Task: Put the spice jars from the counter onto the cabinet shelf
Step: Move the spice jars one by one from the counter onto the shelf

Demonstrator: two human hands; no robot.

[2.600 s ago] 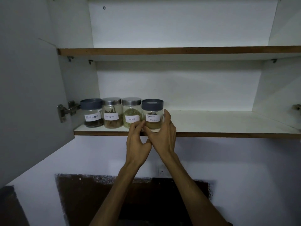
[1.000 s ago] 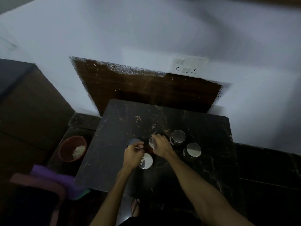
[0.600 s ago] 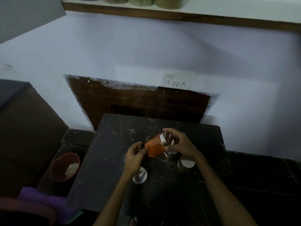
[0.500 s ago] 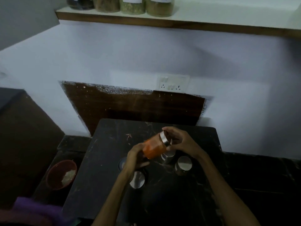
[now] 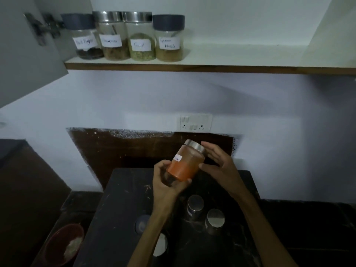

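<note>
An orange spice jar (image 5: 184, 165) with a steel lid and a small white label is held tilted above the black counter (image 5: 115, 209). My left hand (image 5: 165, 184) grips its base. My right hand (image 5: 219, 166) cups the lid end, thumb against the side. Several more jars stand on the counter under my arms: two steel-lidded ones (image 5: 195, 204) (image 5: 215, 218), a dark-lidded one (image 5: 141, 225), and one (image 5: 160, 245) partly hidden by my left forearm. Several labelled jars (image 5: 140, 41) stand in a row at the left end of the cabinet shelf (image 5: 231, 70).
The open cabinet door (image 5: 23, 54) hangs at the upper left beside the shelf. The shelf is bare to the right of the jar row. A switch and socket plate (image 5: 194, 122) is on the wall. A red bowl (image 5: 65, 243) sits low on the left.
My hands left the shelf, dropped to the counter and picked up the orange jar. It has since risen, and the view has tilted up so the shelf jars show.
</note>
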